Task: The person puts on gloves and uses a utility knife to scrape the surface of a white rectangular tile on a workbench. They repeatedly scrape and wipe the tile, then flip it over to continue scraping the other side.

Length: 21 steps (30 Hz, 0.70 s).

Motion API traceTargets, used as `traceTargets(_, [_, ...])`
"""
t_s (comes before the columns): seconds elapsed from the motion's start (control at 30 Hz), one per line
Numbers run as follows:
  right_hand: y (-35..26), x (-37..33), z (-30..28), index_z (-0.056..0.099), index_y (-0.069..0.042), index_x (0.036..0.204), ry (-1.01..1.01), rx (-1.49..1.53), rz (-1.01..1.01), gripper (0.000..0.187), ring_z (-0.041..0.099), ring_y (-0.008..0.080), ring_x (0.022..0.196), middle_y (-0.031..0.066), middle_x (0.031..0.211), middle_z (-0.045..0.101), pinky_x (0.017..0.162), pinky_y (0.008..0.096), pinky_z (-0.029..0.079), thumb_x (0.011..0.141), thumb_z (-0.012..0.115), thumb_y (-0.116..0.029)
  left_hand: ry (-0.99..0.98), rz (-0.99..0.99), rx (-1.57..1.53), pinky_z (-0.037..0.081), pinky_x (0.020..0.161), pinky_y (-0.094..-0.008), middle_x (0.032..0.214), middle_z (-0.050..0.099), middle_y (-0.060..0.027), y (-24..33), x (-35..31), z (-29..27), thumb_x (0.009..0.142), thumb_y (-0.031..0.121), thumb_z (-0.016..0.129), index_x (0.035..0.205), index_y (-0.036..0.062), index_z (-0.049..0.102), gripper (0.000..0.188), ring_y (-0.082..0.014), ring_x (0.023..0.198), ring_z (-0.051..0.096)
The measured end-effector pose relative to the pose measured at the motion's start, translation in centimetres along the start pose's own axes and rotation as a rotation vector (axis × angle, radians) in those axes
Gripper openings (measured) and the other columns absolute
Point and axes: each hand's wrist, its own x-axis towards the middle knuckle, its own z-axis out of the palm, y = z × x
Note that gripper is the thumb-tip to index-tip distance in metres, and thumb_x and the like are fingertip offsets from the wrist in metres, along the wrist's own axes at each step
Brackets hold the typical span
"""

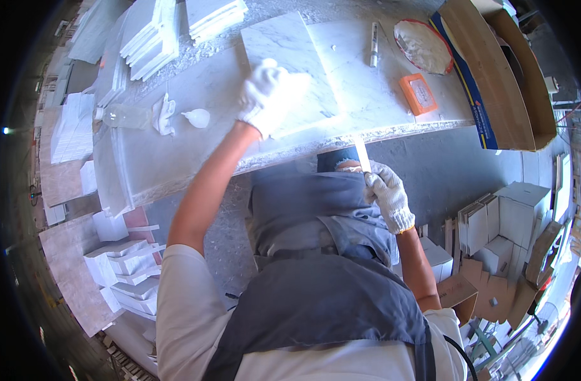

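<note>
My left hand (264, 95), in a white knit glove, is over a grey-veined white marble tile (303, 54). Motion smears its fingers, and a bright white patch beside them is too blurred to name. The tile rests on the pale, dusty worktable (201, 155). Below the table's near edge, my right hand (387, 193), gloved too, is closed round a flat, narrow whitish strip like a putty knife blade (363, 154). The strip points up toward the table edge, and the glove hides its lower end.
Stacked white tiles (152, 38) stand far left. Nearer lie a clear bottle (126, 117), a crumpled white cloth (165, 114) and a small white bulb-shaped piece (196, 117). To the right are a marker (373, 44), a red-rimmed tub of pale paste (424, 47), an orange block (418, 94) and a cardboard box (494, 76).
</note>
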Motion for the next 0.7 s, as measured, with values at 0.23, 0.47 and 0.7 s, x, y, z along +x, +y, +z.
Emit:
traceTargets(0.23, [-0.2, 0.3, -0.2, 0.070, -0.002, 0.121, 0.023, 0.007, 0.001, 0.025, 0.055, 0.0080, 0.064, -0.0001, 0.076, 0.062, 0.059, 0.0255, 0.047, 0.105, 0.064, -0.020, -0.052, 0.124, 0.018, 0.059, 0.082, -0.0427, 0.099, 0.072, -0.0126, -0.9, 0.5, -0.6, 0.093, 0.030, 0.063, 0.093, 0.0145, 0.078, 0.022, -0.0295, 0.111, 0.065])
traceTargets(0.47, [-0.2, 0.3, -0.6, 0.070, -0.003, 0.122, 0.018, 0.022, 0.005, 0.027, 0.058, 0.0079, 0.065, 0.0006, 0.078, 0.065, 0.061, 0.0253, 0.050, 0.105, 0.066, -0.023, -0.163, 0.040, -0.073, 0.058, 0.090, -0.0430, 0.104, 0.072, -0.0119, 0.9, 0.6, -2.7, 0.100, 0.042, 0.060, 0.103, 0.0155, 0.081, 0.034, -0.0295, 0.113, 0.065])
traceTargets(0.7, [-0.6, 0.5, -0.1, 0.066, -0.002, 0.129, 0.034, 0.116, -0.060, 0.032, 0.055, 0.0089, 0.066, 0.0006, 0.078, 0.062, 0.062, 0.0266, 0.049, 0.105, 0.068, -0.024, 0.053, -0.008, -0.287, 0.056, 0.096, -0.0420, 0.125, 0.071, -0.0115, 5.3, 5.2, -1.5, 0.102, 0.046, 0.059, 0.121, 0.0146, 0.074, 0.040, -0.0289, 0.110, 0.070])
